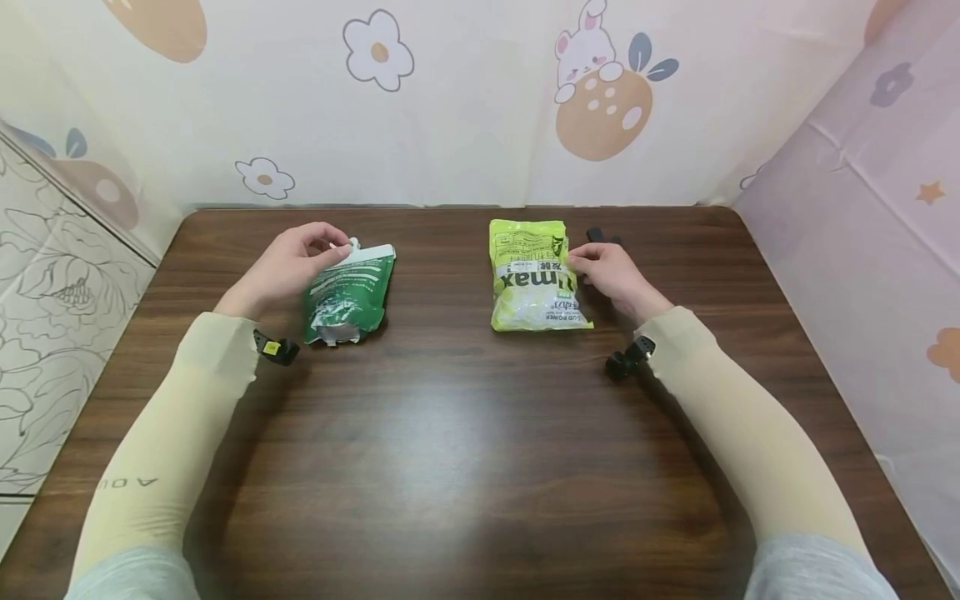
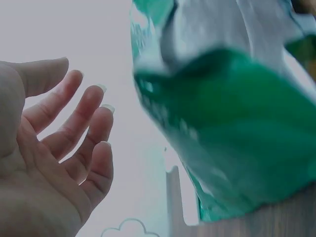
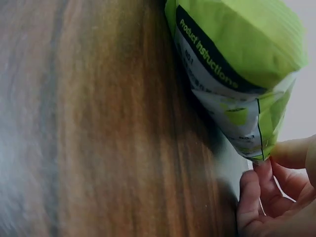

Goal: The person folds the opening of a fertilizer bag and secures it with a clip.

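Observation:
A green bag (image 1: 352, 292) with a torn silver end lies at the left of the table, a white sealing clip (image 1: 377, 253) along its far edge. My left hand (image 1: 294, 260) hovers beside the clip; in the left wrist view its fingers are loosely bent, apart from the green bag (image 2: 232, 123), with nothing in them. To the right lies a plump yellow-green bag (image 1: 528, 312) with printed lettering. My right hand (image 1: 611, 271) pinches its right edge between thumb and fingers, seen closely at the bag's corner (image 3: 254, 143) in the right wrist view.
Behind the right hand a small black object (image 1: 595, 235) lies on the dark wooden table (image 1: 420, 433), partly hidden. A patterned cloth (image 1: 465, 125) hangs along the table's back edge and right side. Black wrist cameras (image 1: 621, 364) are strapped to both arms.

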`<move>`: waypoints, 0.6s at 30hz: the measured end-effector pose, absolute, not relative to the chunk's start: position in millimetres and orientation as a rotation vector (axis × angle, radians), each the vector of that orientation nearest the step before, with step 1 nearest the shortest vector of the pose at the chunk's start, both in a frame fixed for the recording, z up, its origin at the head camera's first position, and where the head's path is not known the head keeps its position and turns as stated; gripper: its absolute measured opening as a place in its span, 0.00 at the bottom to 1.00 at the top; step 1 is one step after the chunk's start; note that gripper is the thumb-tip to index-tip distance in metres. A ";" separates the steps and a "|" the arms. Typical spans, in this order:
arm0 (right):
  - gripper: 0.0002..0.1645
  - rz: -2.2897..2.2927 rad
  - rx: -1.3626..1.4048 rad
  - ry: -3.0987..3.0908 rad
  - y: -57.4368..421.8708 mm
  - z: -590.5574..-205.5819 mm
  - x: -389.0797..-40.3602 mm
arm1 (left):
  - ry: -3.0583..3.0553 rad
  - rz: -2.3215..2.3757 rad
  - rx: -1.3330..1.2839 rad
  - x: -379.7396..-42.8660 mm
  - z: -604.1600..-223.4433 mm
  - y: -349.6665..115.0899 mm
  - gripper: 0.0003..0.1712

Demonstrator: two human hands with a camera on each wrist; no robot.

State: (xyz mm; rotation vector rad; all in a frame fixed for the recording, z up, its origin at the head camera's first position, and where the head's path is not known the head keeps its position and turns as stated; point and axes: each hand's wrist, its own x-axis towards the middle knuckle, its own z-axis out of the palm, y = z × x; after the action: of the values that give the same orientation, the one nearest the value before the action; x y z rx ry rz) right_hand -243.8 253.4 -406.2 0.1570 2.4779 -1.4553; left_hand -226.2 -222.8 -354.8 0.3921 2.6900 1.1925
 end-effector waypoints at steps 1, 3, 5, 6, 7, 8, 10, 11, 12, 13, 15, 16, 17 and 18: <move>0.20 -1.469 0.161 2.472 252.9 -406.4 -243.4 | 2.685 1.196 0.404 -225.1 -353.9 -220.0 0.20; 0.19 -1.492 0.162 2.462 252.2 -407.1 -242.6 | 2.670 1.202 0.419 -223.7 -352.6 -214.6 0.19; 0.19 -1.510 0.154 2.459 252.0 -408.1 -242.3 | 2.657 1.189 0.444 -223.0 -351.9 -209.3 0.20; 0.19 -1.519 0.156 2.460 252.0 -408.9 -242.2 | 2.646 1.182 0.455 -223.1 -351.9 -206.6 0.20; 0.19 -1.522 0.160 2.464 251.9 -409.7 -242.2 | 2.635 1.171 0.469 -223.2 -352.1 -204.1 0.21; 0.20 -1.510 0.163 2.478 252.1 -410.6 -242.3 | 2.622 1.160 0.482 -223.3 -352.4 -201.7 0.21; 0.22 -1.478 0.183 2.506 252.2 -412.4 -242.7 | 2.603 1.133 0.519 -223.0 -352.8 -196.6 0.20; 0.23 -1.458 0.198 2.520 251.9 -412.9 -242.8 | 2.595 1.120 0.540 -222.5 -353.0 -193.9 0.19; 0.23 -1.433 0.215 2.532 251.8 -413.5 -242.9 | 2.587 1.109 0.559 -221.8 -353.0 -191.4 0.18; 0.24 -1.408 0.229 2.543 251.7 -413.9 -242.9 | 2.580 1.098 0.576 -220.5 -352.6 -188.9 0.18; 0.23 -1.386 0.249 2.548 251.1 -413.9 -242.7 | 2.568 1.091 0.612 -218.1 -352.0 -183.7 0.15; 0.22 -1.384 0.253 2.549 250.7 -413.5 -242.3 | 2.559 1.094 0.631 -216.7 -351.5 -180.9 0.14; 0.21 -1.391 0.250 2.549 250.1 -413.0 -241.7 | 2.552 1.094 0.653 -215.3 -351.0 -178.1 0.13; 0.20 -1.406 0.246 2.546 249.7 -412.6 -241.1 | 2.541 1.098 0.667 -213.6 -350.5 -175.7 0.13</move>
State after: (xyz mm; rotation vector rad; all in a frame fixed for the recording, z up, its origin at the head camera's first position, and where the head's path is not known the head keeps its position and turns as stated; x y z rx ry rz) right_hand -241.1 249.7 -412.6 0.2464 2.5460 -1.4059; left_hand -213.6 -175.7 -350.5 0.6673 2.5414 1.0978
